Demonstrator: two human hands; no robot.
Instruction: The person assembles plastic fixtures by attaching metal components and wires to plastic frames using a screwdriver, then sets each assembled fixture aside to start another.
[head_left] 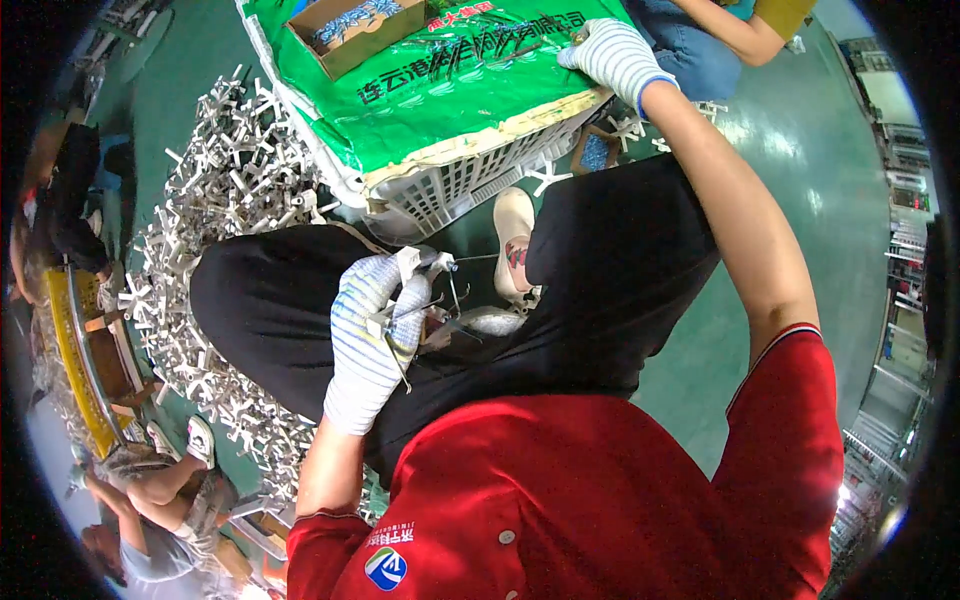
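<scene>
My left hand (372, 325), in a white glove with blue stripes, is closed around a white plastic multi-armed piece (408, 262) above my lap. Thin bent metal hooks stick out from the ends of that piece. My right hand (618, 62), gloved the same way, reaches out to the green sheet (400, 125) spread over an upturned-looking white plastic crate (440, 195). Its fingers are bent together beside a row of thin dark metal hooks (480, 55) on the sheet. Whatever may be between the fingertips is hidden.
A cardboard box (345, 48) of small blue parts sits on the sheet. White multi-armed pieces (235, 160) lie heaped on the floor at left. Another small box (595, 152) stands beside the crate. Co-workers sit at lower left (150, 510) and upper right (690, 55).
</scene>
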